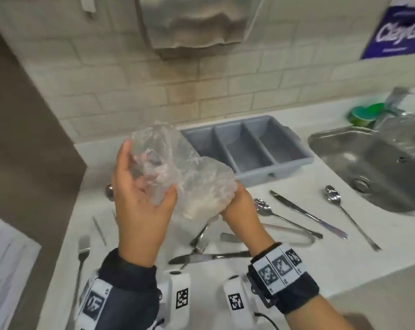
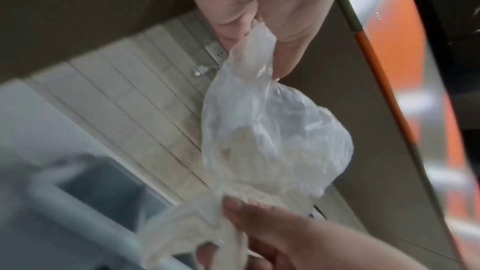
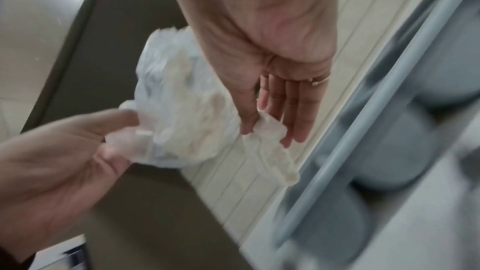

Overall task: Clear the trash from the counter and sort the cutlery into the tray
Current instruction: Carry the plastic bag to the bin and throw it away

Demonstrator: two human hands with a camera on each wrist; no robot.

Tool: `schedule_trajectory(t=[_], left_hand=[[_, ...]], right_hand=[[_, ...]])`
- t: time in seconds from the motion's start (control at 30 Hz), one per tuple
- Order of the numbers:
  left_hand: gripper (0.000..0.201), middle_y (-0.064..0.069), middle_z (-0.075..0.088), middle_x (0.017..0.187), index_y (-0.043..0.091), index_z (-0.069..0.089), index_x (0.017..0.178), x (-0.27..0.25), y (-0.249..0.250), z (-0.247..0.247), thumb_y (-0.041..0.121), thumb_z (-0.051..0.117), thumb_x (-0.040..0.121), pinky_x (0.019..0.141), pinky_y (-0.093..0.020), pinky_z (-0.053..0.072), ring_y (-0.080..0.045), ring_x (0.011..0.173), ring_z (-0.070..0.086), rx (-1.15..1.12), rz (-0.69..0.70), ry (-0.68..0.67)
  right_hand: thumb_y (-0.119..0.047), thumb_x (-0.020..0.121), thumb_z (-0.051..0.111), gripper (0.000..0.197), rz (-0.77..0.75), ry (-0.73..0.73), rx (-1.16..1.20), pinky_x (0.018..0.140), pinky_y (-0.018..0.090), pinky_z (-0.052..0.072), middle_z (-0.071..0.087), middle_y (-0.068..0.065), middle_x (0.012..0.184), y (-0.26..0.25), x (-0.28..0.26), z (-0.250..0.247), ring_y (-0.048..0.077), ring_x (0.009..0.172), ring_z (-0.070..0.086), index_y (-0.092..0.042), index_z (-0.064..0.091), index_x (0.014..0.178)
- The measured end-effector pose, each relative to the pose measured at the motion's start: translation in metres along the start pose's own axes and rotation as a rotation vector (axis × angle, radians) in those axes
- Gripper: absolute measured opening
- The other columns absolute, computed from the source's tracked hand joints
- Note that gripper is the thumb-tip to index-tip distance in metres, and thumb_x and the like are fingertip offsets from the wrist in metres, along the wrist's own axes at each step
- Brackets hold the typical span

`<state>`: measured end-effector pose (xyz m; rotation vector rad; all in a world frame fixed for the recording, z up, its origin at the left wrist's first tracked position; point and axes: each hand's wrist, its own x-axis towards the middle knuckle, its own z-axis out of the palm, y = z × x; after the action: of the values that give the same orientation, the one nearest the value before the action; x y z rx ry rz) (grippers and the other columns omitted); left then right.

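A crumpled clear plastic bag (image 1: pixel 189 170) with pale scraps inside hangs above the counter between both hands. My left hand (image 1: pixel 144 179) grips its upper left part, thumb on the front; in the left wrist view the thumb and fingers (image 2: pixel 259 17) pinch the bag (image 2: pixel 272 130). My right hand (image 1: pixel 237 206) holds its lower right end, and the right wrist view shows the bag (image 3: pixel 182 120) pinched between the right hand's thumb and fingers (image 3: pixel 293 110). The grey three-compartment tray (image 1: pixel 294 139) stands behind, with nothing in it. Spoons (image 1: pixel 332 194), knives (image 1: pixel 306 213) and a fork (image 1: pixel 82 248) lie loose on the white counter (image 1: pixel 261 265).
A steel sink (image 1: pixel 368 163) is set into the counter at the right, with a green sponge (image 1: pixel 363 113) behind it. Metal tongs (image 1: pixel 285 232) lie among the cutlery. A brown panel (image 1: pixel 23 139) closes off the left side. A paper towel dispenser (image 1: pixel 192 22) hangs on the tiled wall.
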<state>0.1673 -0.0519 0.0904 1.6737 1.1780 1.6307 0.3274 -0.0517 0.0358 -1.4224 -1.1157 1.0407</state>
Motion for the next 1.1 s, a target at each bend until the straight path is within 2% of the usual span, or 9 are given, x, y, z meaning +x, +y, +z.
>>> schedule_trajectory(t=[0.1, 0.2, 0.37, 0.47, 0.57, 0.63, 0.73, 0.93, 1.1], left_hand=[[0.062, 0.006, 0.054, 0.111, 0.026, 0.057, 0.115, -0.038, 0.019, 0.069, -0.011, 0.072, 0.068, 0.09, 0.004, 0.038, 0.019, 0.102, 0.049, -0.033, 0.081, -0.127], [0.043, 0.022, 0.06, 0.099, 0.05, 0.061, 0.09, -0.094, 0.043, 0.149, 0.012, 0.067, 0.071, 0.089, 0.001, 0.039, 0.018, 0.099, 0.051, -0.089, 0.094, -0.291], [0.015, 0.03, 0.04, 0.109, 0.047, 0.066, 0.075, -0.217, 0.064, 0.275, 0.039, 0.057, 0.066, 0.086, 0.0, 0.034, 0.0, 0.094, 0.044, 0.01, -0.01, -0.601], [0.031, 0.036, 0.036, 0.101, 0.054, 0.066, 0.078, -0.287, 0.062, 0.333, 0.024, 0.066, 0.069, 0.079, 0.005, 0.038, 0.009, 0.09, 0.048, -0.021, -0.127, -0.859], [0.047, 0.017, 0.043, 0.1, 0.051, 0.064, 0.075, -0.343, 0.045, 0.386, 0.004, 0.069, 0.078, 0.075, -0.002, 0.041, 0.007, 0.088, 0.051, 0.084, -0.193, -1.141], [0.032, 0.001, 0.045, 0.103, 0.035, 0.068, 0.086, -0.377, 0.026, 0.42, 0.003, 0.065, 0.081, 0.076, -0.014, 0.038, -0.01, 0.089, 0.051, 0.193, -0.214, -1.278], [0.019, -0.002, 0.045, 0.104, 0.008, 0.07, 0.099, -0.425, -0.018, 0.474, 0.002, 0.062, 0.083, 0.082, -0.019, 0.037, -0.013, 0.084, 0.051, 0.312, -0.219, -1.432], [0.027, -0.012, 0.046, 0.115, 0.004, 0.065, 0.106, -0.534, -0.153, 0.575, 0.0, 0.054, 0.082, 0.087, -0.025, 0.044, -0.022, 0.084, 0.053, 0.512, -0.111, -1.648], [0.068, -0.018, 0.047, 0.136, 0.016, 0.034, 0.141, -0.605, -0.267, 0.618, 0.014, 0.063, 0.08, 0.1, -0.037, 0.045, -0.036, 0.117, 0.053, 0.741, -0.077, -1.976]], right_hand=[[0.001, 0.075, 0.072, 0.026, 0.022, 0.278, 0.0, 0.051, 0.007, 0.048, 0.062, -0.009, 0.061, 0.028, -0.046, -0.118, -0.005, 0.051, 0.058, -0.021, 0.06, 0.083], [-0.011, 0.075, 0.076, 0.015, 0.066, 0.523, -0.087, 0.063, 0.019, 0.054, 0.066, -0.001, 0.069, 0.066, -0.111, -0.244, 0.01, 0.066, 0.063, -0.017, 0.068, 0.085], [-0.01, 0.075, 0.076, 0.019, 0.225, 0.768, -0.089, 0.059, 0.009, 0.05, 0.07, -0.003, 0.075, 0.138, -0.218, -0.39, -0.004, 0.062, 0.063, -0.025, 0.066, 0.079], [-0.003, 0.075, 0.075, 0.018, 0.329, 0.908, -0.068, 0.059, 0.009, 0.047, 0.068, -0.002, 0.071, 0.186, -0.277, -0.446, -0.01, 0.056, 0.061, -0.018, 0.066, 0.078], [0.0, 0.074, 0.074, 0.016, 0.468, 1.024, -0.022, 0.057, 0.012, 0.048, 0.069, 0.007, 0.075, 0.232, -0.32, -0.483, 0.006, 0.06, 0.063, -0.013, 0.066, 0.076], [0.002, 0.074, 0.073, 0.024, 0.547, 1.083, 0.026, 0.047, 0.004, 0.045, 0.067, 0.006, 0.071, 0.265, -0.34, -0.5, 0.011, 0.058, 0.062, -0.018, 0.062, 0.069], [0.007, 0.076, 0.067, 0.029, 0.654, 1.141, 0.108, 0.043, 0.003, 0.046, 0.066, 0.01, 0.074, 0.324, -0.357, -0.514, 0.018, 0.06, 0.061, -0.019, 0.06, 0.069], [0.01, 0.075, 0.065, 0.019, 0.798, 1.161, 0.138, 0.044, 0.004, 0.044, 0.062, -0.002, 0.067, 0.475, -0.356, -0.519, -0.003, 0.047, 0.056, -0.008, 0.065, 0.082], [0.008, 0.073, 0.064, 0.02, 0.867, 1.094, 0.112, 0.044, 0.007, 0.04, 0.061, 0.005, 0.066, 0.587, -0.34, -0.511, 0.004, 0.049, 0.051, -0.011, 0.066, 0.077]])
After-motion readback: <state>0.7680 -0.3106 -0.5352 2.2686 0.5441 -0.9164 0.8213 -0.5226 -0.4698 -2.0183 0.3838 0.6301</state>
